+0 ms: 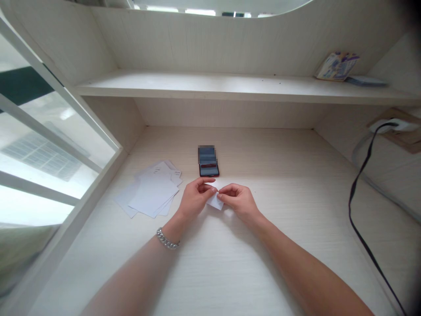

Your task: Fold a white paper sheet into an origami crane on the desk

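A small folded piece of white paper (215, 202) is held between both hands just above the middle of the desk. My left hand (196, 196) pinches its upper left part, thumb pressed against the fingers. From the other side, my right hand (239, 200) grips the paper's right edge between thumb and fingertips. The hands cover part of the paper, so its full shape is hidden. Just beyond them lies a dark phone (208, 161) with a red edge, its screen partly blurred. Left of my left hand, loose white sheets (154, 188) lie in an overlapping pile.
A shelf (210, 83) spans the back above the pale desk (296, 184), bearing a colourful small box (337, 66) and a flat bluish item (366, 81) at right. A black cable (353, 188) hangs from the wall socket (408, 127). A barred window (49, 131) borders the left side.
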`<state>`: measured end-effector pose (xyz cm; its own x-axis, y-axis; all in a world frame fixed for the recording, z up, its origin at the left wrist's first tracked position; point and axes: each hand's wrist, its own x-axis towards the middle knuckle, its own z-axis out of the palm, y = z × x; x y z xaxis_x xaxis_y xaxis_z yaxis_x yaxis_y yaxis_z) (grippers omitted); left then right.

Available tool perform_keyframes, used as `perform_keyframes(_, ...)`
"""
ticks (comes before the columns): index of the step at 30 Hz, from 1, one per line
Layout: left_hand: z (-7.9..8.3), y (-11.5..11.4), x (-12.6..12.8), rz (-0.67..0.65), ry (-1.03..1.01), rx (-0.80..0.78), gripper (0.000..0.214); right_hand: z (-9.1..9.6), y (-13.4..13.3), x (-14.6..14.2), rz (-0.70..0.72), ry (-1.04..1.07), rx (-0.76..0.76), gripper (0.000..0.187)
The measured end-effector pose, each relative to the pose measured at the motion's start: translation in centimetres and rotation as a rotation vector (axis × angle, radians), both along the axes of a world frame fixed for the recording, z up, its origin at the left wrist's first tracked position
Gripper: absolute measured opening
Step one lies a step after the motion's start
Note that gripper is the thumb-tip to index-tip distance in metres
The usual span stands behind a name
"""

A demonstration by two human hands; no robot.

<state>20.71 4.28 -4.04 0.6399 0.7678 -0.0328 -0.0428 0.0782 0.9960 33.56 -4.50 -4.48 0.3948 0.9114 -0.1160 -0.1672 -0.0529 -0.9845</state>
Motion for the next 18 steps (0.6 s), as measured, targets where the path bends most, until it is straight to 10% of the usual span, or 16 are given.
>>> perform_keyframes(18,0.39,-0.31,0.00,0.058,0.031,0.037,0.029,0.80,0.02,-0.14,0.152,-0.122,-0.063,0.025)
